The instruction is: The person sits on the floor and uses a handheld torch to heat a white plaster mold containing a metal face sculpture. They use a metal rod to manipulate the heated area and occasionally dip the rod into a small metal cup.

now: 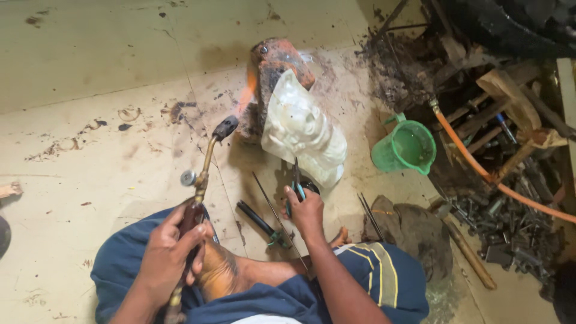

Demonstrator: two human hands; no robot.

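**Torch on the white piece, pliers at its lower edge**

We sit on the floor (90, 72), legs crossed, looking down at our own two hands. Our left hand (171, 252) is clenched round the dark grip of a brass gas torch (201, 180), whose bent neck reaches forward to a black nozzle; an orange flame leaves it and licks the left side of a reddish, scorched brick (273, 66). Leaning against that brick is the white moulded piece (303, 129), glossy and lumpy, resting on the floor just ahead of our knees.

Our right hand (307, 210) is closed on a pair of pliers (296, 180) with blue-green handles, jaws pointing up at the piece's lower edge; we cannot tell whether they actually touch it.

We judge the white piece to be stiff and probably brittle, with a smooth skin that would slip under bare fingers, and hot near the flame. Its lower rim, farthest from the fire, looks like the safest place to take hold, and with the pliers rather than skin. The torch seems solid and fairly weighty, best held by its handle.

A thin rod (276, 210) and a dark tool lie by our feet. To the right stand a green plastic jug (408, 147), an orange hose (486, 174) and a heap of scrap metal (510, 228).
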